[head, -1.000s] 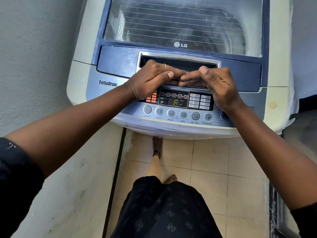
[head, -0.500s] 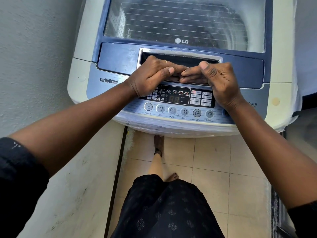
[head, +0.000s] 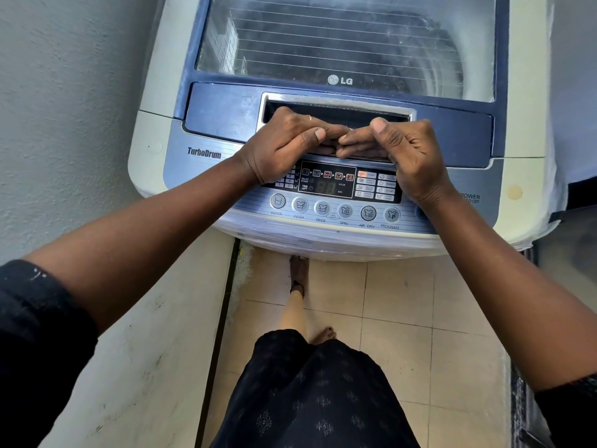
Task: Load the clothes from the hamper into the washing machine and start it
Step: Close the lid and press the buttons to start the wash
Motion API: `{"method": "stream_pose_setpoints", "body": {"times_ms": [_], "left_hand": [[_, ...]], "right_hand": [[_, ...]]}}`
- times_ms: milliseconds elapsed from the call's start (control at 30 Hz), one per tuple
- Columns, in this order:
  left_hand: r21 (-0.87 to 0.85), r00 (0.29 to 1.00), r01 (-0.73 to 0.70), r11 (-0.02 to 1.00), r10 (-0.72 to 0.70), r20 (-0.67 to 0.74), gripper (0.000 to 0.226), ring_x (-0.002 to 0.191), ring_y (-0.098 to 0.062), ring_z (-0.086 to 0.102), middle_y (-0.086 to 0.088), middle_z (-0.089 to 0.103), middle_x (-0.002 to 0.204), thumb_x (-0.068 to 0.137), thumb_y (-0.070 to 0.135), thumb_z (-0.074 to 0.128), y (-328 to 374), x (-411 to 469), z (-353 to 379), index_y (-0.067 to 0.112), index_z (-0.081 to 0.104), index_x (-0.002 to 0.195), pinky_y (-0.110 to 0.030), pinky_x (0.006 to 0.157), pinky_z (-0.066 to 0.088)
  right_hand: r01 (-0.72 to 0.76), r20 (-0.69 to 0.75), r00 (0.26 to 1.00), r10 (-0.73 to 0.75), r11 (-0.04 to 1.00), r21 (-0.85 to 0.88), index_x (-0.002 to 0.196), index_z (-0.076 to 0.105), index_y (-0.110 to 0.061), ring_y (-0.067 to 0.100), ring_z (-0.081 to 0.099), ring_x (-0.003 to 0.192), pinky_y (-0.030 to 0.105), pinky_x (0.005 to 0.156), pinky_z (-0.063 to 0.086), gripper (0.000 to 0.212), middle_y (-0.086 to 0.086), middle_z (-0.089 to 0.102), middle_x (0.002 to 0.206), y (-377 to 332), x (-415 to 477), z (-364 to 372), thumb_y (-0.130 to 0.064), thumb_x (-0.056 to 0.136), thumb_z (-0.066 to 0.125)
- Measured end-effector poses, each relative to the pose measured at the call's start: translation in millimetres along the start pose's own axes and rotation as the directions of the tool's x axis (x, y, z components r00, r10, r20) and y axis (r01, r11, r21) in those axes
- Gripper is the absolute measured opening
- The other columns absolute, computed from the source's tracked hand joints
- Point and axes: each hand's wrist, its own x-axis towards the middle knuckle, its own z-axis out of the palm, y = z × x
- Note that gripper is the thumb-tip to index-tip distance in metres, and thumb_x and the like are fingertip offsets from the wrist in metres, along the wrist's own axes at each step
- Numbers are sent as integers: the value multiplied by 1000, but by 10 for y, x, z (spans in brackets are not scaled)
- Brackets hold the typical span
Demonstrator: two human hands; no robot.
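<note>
Washing machine (head: 206, 153) right in front, lid (head: 339, 43) down, left hand (head: 284, 147) & right hand (head: 407, 156) both curled on the lid handle (head: 355, 113): prob. press evenly w/ both till seated, then use control panel (head: 326, 185); hamper not in view.

Pretty tight corner. Rough grey plaster wall (head: 64, 92) on the left, turning cream and scuffed lower down, with a dark strip (head: 219, 334) running along its base. Beige square floor tiles (head: 397, 318) with darker grout. On the right, a pale wall (head: 580, 66). Soft, even light.
</note>
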Motion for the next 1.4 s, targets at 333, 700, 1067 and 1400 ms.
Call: {"method": "stream_pose_setpoints", "body": {"times_ms": [333, 700, 1067, 1400], "left_hand": [[-23, 1000, 26, 999, -26, -8, 45, 96, -14, 63, -21, 68, 107, 92, 17, 30, -6, 3, 5, -7, 62, 114, -26, 83, 49], [-37, 999, 41, 998, -41, -2, 47, 98, -10, 61, -18, 67, 110, 92, 20, 30, 4, 10, 6, -6, 63, 114, -16, 85, 45], [-76, 998, 69, 995, -70, -7, 46, 100, -2, 59, -1, 60, 109, 93, 19, 31, 33, 16, 12, -8, 63, 112, -8, 87, 44], [-48, 998, 67, 997, -68, -11, 47, 98, -2, 59, -1, 61, 108, 93, 19, 30, 41, 13, 5, -6, 63, 113, -10, 85, 46]], "right_hand": [[-3, -1, 1000, 3, 1000, -6, 108, 61, 2, 16, 73, 80, 24, 77, 56, 32, 13, 68, 99, -17, 0, 5, -11, 98, 34], [-13, -1, 1000, 13, 1000, 8, 106, 62, 0, 19, 73, 81, 29, 79, 57, 32, 17, 68, 97, -10, -3, -3, -14, 97, 34], [2, 0, 1000, -2, 1000, 5, 105, 63, 1, 20, 73, 81, 29, 78, 57, 32, 19, 68, 96, 1, 9, -3, -14, 97, 35], [17, -5, 1000, -17, 1000, -7, 106, 62, 2, 19, 73, 80, 27, 77, 57, 32, 17, 68, 97, 1, 13, 0, -13, 98, 36]]}}
